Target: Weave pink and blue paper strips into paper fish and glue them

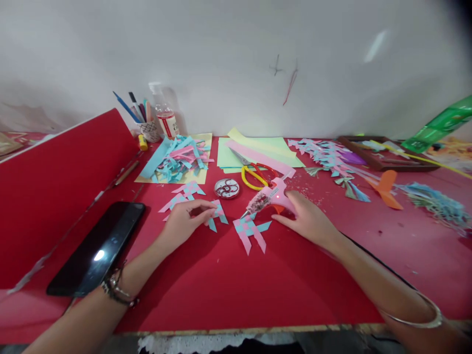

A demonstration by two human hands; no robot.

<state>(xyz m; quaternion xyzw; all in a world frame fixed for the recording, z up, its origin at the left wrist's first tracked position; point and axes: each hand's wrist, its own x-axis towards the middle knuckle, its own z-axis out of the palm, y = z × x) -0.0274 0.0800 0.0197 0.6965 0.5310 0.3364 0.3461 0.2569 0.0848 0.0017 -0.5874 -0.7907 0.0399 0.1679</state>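
My left hand (188,220) is closed, thumb and fingertips pinched at the edge of a small pink and blue woven paper fish (220,212), partly hidden behind the fingers. My right hand (311,219) is wrapped around the handle of a pink hot glue gun (275,197), whose small light glows red. The gun's metal nozzle points down-left, right by the upper edge of another woven paper fish (245,227) on the red tabletop. More woven paper pieces (179,199) lie just beyond my left hand.
Scissors (254,179) lie behind the glue gun, beside a small round lid (226,188). Paper strips (180,160) are heaped at back left. A phone (98,250) lies left, before a red board (66,191). Paper garlands (324,155) and a wooden tray (387,153) occupy the right.
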